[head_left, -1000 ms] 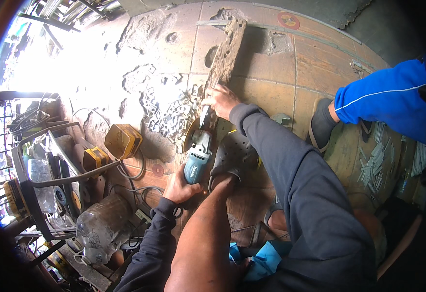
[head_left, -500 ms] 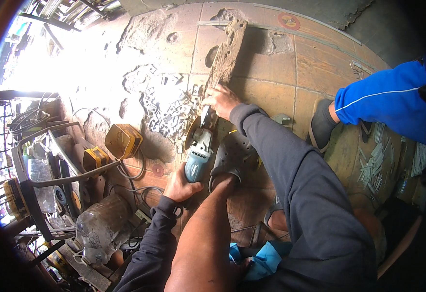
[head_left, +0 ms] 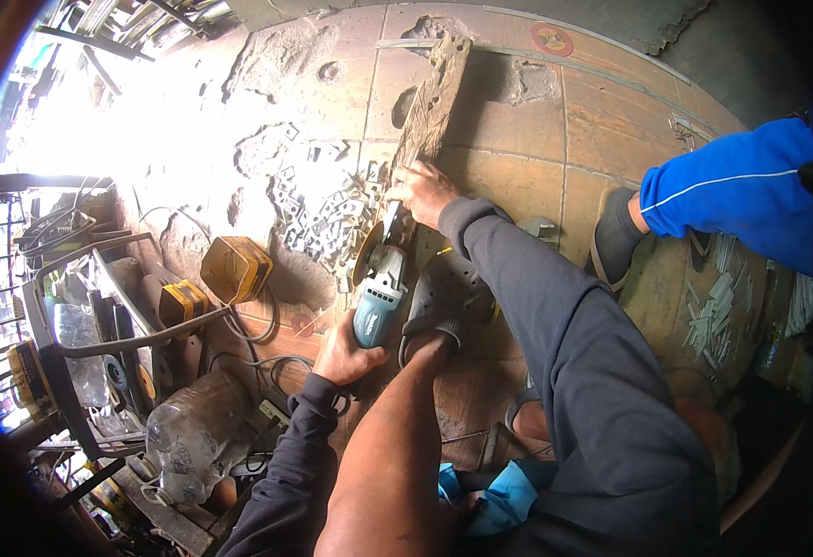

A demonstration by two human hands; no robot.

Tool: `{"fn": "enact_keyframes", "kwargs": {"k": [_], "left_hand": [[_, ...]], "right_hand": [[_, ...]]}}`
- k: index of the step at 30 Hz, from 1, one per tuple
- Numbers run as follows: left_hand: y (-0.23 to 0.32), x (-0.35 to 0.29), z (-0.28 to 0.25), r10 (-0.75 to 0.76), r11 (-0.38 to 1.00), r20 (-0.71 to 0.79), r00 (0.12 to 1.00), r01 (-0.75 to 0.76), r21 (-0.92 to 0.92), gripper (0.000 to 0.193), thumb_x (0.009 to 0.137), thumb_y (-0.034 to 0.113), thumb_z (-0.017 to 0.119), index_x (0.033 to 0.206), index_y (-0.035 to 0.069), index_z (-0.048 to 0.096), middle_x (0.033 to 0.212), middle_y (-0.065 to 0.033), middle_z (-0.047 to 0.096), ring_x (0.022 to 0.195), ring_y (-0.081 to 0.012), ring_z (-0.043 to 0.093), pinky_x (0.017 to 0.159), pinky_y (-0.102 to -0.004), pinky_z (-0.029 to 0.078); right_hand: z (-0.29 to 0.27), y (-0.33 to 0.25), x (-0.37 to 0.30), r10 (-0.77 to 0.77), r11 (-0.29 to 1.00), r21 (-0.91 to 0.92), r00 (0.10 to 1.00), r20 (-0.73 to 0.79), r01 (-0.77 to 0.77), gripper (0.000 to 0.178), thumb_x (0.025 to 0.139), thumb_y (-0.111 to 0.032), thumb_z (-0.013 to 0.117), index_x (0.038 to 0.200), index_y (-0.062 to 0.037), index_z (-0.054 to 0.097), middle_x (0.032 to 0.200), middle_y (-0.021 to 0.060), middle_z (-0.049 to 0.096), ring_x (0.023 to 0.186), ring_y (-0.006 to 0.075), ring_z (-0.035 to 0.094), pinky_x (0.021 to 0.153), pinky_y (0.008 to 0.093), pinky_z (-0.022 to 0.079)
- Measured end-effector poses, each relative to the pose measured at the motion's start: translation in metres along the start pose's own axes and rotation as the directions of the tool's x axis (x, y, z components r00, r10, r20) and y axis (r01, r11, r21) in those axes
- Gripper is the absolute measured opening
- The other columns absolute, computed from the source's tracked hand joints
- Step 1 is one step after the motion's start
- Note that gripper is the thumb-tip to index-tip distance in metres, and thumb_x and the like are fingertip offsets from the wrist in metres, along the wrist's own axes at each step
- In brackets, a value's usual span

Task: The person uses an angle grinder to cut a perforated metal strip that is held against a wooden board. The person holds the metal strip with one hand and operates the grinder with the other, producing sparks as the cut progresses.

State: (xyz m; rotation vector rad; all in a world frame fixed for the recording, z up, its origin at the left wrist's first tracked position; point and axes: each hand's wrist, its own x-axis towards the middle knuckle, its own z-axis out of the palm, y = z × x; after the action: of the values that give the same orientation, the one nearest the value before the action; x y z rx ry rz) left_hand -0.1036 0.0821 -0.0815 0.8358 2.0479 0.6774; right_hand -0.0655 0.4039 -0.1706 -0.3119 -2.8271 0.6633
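My left hand [head_left: 346, 356] is wrapped round the blue-green body of an angle grinder [head_left: 376, 314]. The grinder's thin brown disc [head_left: 367, 253] stands on edge beside a long, worn wooden plank [head_left: 432, 110]. On the plank, the fingers of my right hand [head_left: 422, 193] are closed on a narrow metal strip [head_left: 392, 215], just ahead of the disc. Most of the strip is hidden by the fingers and the tool. Whether disc and metal touch, I cannot tell. My foot in a dark clog [head_left: 445, 292] is close to the grinder's right side.
Small cut metal pieces [head_left: 318, 209] lie heaped left of the plank. Further left are a yellow cut-open container [head_left: 237, 269], cords, a metal frame [head_left: 137, 343] and a plastic jug [head_left: 193, 427]. At right, another person's blue-clad leg [head_left: 731, 195] is near scattered metal strips [head_left: 711, 320].
Both hands, the grinder and the metal strip stay in place. A faint thin streak now shows on the floor left of the grinder.
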Motion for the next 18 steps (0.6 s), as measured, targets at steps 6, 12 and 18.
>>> {"fn": "enact_keyframes", "kwargs": {"k": [6,12,18], "left_hand": [[-0.0039,0.0048,-0.0016,0.024,1.0,0.0,1.0,-0.024,0.017,0.078,0.068,0.032,0.086,0.132,-0.006,0.062,0.109,-0.0325,0.075,0.105,-0.0455,0.074,0.095,-0.0487,0.057],[-0.0005,0.0019,-0.0052,-0.001,1.0,0.003,1.0,0.001,0.018,0.076,0.068,0.032,0.086,0.13,-0.005,0.062,0.108,-0.032,0.075,0.105,-0.0451,0.074,0.094,-0.0484,0.057],[0.0016,0.0009,-0.0083,0.006,1.0,0.008,1.0,-0.006,0.0,0.076,0.068,0.03,0.087,0.131,-0.004,0.062,0.109,-0.0304,0.075,0.104,-0.0432,0.075,0.094,-0.0476,0.057]], "right_hand": [[-0.001,-0.0019,0.0035,0.017,1.0,-0.023,0.999,0.037,-0.016,0.029,0.092,-0.008,0.067,0.113,-0.0224,0.081,0.137,0.0066,0.067,0.131,0.0303,0.059,0.114,0.0445,0.048],[-0.0014,-0.0034,0.0038,-0.012,1.0,0.001,1.0,-0.009,0.012,0.03,0.091,-0.006,0.068,0.113,-0.0215,0.08,0.135,0.0067,0.067,0.129,0.0305,0.06,0.113,0.0444,0.049],[-0.0003,-0.0047,0.0052,-0.046,0.998,-0.036,0.997,-0.055,0.044,0.027,0.091,-0.007,0.068,0.109,-0.0219,0.081,0.123,0.0048,0.068,0.122,0.0289,0.061,0.11,0.0427,0.051]]}}
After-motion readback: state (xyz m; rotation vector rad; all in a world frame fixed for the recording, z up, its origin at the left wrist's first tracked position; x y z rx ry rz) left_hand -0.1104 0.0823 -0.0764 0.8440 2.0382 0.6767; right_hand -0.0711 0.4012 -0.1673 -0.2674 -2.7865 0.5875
